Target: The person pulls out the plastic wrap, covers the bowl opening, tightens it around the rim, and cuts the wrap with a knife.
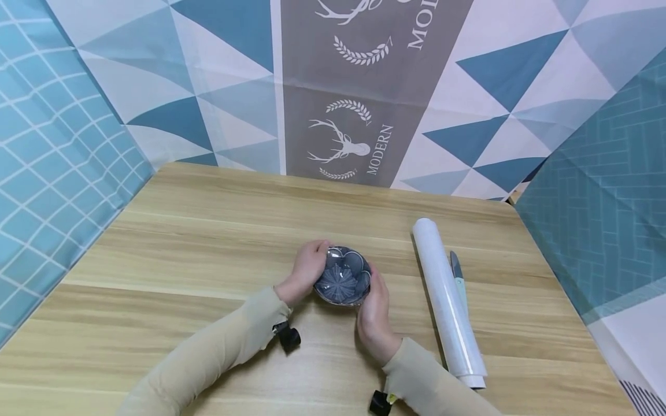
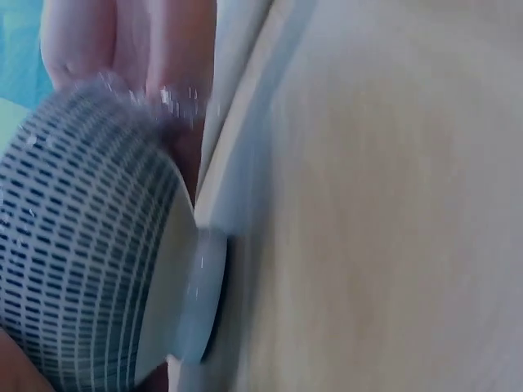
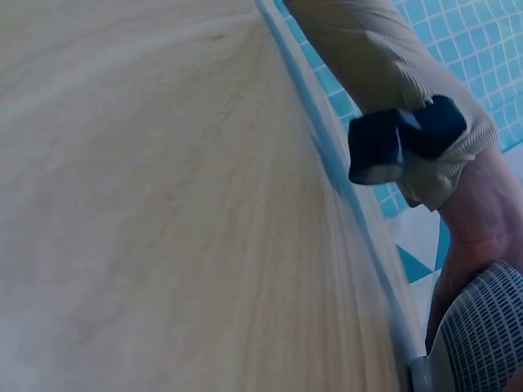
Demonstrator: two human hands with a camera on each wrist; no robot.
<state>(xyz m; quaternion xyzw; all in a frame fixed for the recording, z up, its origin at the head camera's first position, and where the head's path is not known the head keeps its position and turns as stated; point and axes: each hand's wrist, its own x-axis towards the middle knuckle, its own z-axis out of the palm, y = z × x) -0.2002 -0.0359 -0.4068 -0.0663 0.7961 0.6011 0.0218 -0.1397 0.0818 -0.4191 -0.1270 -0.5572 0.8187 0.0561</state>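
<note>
A round bowl (image 1: 339, 283) with a dark blue-grey patterned inside is between both hands near the middle of the table. My left hand (image 1: 308, 267) grips its left side, the fingertips at the rim. On the opposite side my right hand (image 1: 376, 315) is wrapped round the wall. The left wrist view shows the bowl's checked outer wall (image 2: 82, 237) and its narrow foot (image 2: 204, 294) close to the tabletop; whether it touches cannot be told. Something clear and shiny, like film, glints along the rim there. The right wrist view catches only part of the bowl (image 3: 486, 335).
To the right lies a long roll of clear plastic film (image 1: 450, 306), slanting toward the front. Beside it is a knife (image 1: 457, 268) with a pale green handle, partly hidden by the roll. Patterned cloth (image 1: 338, 86) hangs behind the wooden table (image 1: 208, 231).
</note>
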